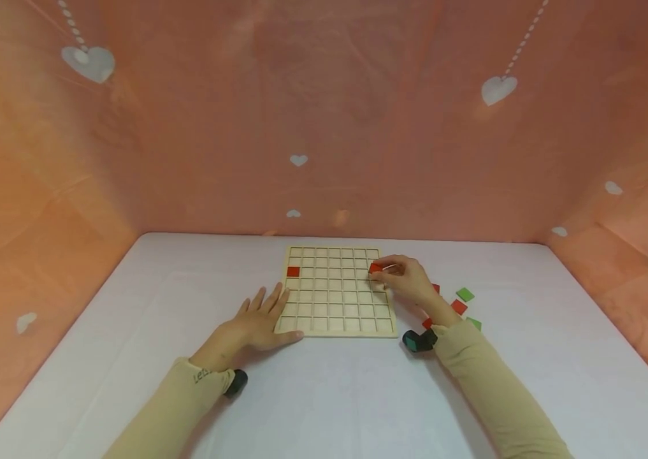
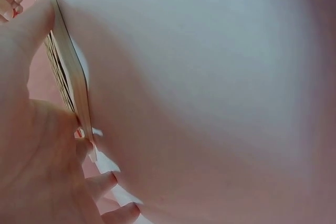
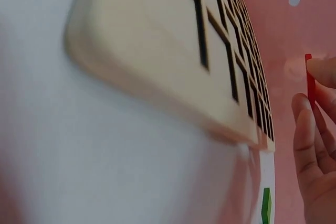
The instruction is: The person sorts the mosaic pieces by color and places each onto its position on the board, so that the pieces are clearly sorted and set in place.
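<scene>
A wooden grid board [image 1: 335, 310] lies flat on the white table, its squares framed by thin raised strips. One red tile [image 1: 293, 271] fills a square at its left edge. My right hand [image 1: 410, 280] pinches another red tile [image 1: 376, 268] between thumb and fingers over the board's right side; the right wrist view shows this red tile [image 3: 310, 80] edge-on. My left hand [image 1: 255, 324] rests with fingers spread at the board's lower left corner, its thumb along the front edge. In the left wrist view, the left thumb [image 2: 39, 17] touches the board's side [image 2: 73, 72].
Loose tiles lie right of the board, partly behind the right forearm: a red tile [image 1: 459, 306], a green tile [image 1: 465, 294] and others. A dark wrist camera [image 1: 418, 341] sits under the right wrist. Pink cloth [image 1: 329, 127] with hearts hangs behind the white table [image 1: 324, 395].
</scene>
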Demonstrator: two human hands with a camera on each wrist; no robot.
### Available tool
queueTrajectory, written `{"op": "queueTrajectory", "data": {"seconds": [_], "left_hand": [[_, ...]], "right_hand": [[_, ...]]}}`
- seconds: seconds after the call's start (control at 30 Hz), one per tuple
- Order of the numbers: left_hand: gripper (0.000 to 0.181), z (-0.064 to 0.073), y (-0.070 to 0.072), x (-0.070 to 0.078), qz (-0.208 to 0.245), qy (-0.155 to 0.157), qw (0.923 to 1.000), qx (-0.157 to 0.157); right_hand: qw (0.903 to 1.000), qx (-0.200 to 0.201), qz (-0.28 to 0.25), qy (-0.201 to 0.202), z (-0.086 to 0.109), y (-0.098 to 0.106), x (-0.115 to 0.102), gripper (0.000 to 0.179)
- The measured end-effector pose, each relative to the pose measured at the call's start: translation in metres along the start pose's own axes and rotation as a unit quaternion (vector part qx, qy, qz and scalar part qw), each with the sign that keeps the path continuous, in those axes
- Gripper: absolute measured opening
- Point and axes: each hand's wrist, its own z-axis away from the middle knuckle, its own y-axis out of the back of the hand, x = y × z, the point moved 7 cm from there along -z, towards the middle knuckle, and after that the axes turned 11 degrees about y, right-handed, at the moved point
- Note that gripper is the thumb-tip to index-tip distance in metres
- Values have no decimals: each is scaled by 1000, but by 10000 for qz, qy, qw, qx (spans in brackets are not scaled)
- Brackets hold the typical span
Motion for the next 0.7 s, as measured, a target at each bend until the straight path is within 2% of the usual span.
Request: {"op": "queueTrajectory", "data": {"seconds": [0.4,0.6,0.7], "left_hand": [[93,1,3,0,82,-8,9999,131],[93,-1,1,0,39,1,9999,151],[93,-1,1,0,-7,26,9999,109]], "right_hand": [[9992,-191,-336,115,-10,-18,-10,37],[9976,-284,-569,265,-14,-29,-24,37],[9978,-256,-565,237,-17,-34,-19,37]]}}
